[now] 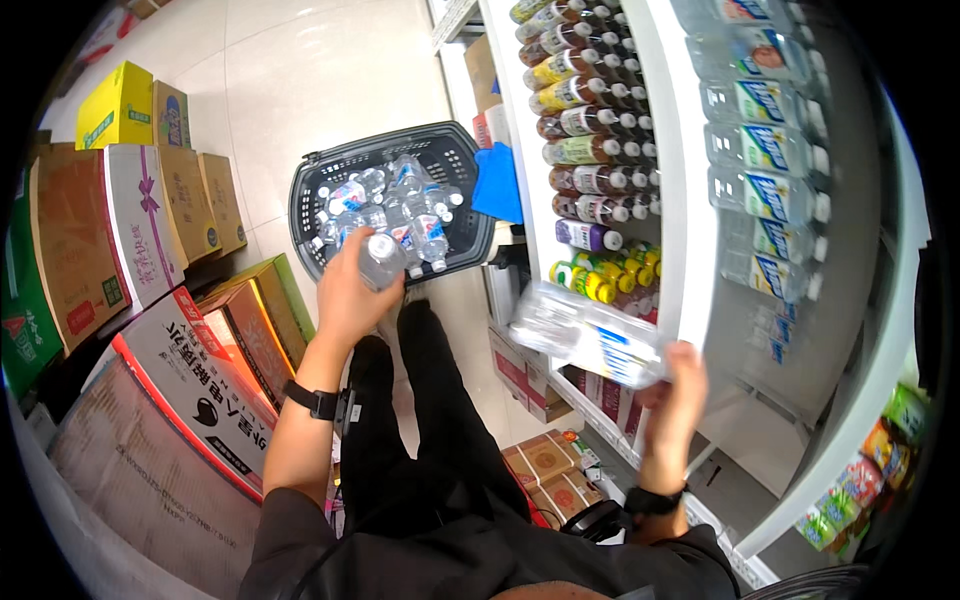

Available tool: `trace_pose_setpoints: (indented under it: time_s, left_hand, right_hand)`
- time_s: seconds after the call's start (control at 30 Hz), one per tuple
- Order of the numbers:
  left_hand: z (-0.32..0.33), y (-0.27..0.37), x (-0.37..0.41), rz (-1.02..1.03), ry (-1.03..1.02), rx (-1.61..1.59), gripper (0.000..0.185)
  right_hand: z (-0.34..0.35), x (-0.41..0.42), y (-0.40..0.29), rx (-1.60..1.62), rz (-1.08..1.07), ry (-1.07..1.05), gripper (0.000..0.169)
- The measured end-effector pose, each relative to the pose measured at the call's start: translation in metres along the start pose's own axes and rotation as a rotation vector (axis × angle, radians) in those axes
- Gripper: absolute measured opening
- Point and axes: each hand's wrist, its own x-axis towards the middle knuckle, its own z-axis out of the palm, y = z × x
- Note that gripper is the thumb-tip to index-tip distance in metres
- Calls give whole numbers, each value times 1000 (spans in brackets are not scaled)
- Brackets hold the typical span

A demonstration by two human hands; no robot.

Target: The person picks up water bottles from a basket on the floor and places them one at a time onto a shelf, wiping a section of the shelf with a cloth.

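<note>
Small clear plastic water bottle [381, 259] is in my left hand [346, 289], its white cap turned up toward me, above the near edge of a dark plastic shopping basket [459, 150]. Inside the basket lies a loose heap of small water bottles [409, 196]. Off to the right, my right hand [671, 397] grips a larger clear bottle [585, 334] with a blue, white and yellow label. That bottle is tilted and blurred, in front of the shelf edge. A row of similar large bottles [765, 150] fills the upper right of the shelf.
Drink bottles [585, 120] line the shelf behind the white divider [686, 187]. A blue cloth [496, 182] hangs by the basket's right end. Stacked cartons [75, 240] crowd my left side, and more boxes [551, 469] stand low near my legs. Snack packs [855, 487] sit at far right.
</note>
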Motion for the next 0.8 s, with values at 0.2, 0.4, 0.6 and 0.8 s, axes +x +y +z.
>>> trace_pose_setpoints:
  time_s: [0.2, 0.4, 0.6, 0.8]
  left_hand:
    - [30, -94, 50, -407, 290, -184, 56]
    - [60, -128, 95, -460, 167, 92, 42]
    - [108, -148, 109, -433, 155, 333, 45]
    - [128, -125, 103, -564, -206, 565, 55]
  right_hand:
    - [222, 52, 138, 352, 491, -486, 21]
    - [366, 103, 252, 704, 824, -508, 17]
    - [404, 117, 289, 819, 1071, -610, 15]
    - [384, 128, 259, 567, 966, -750, 32]
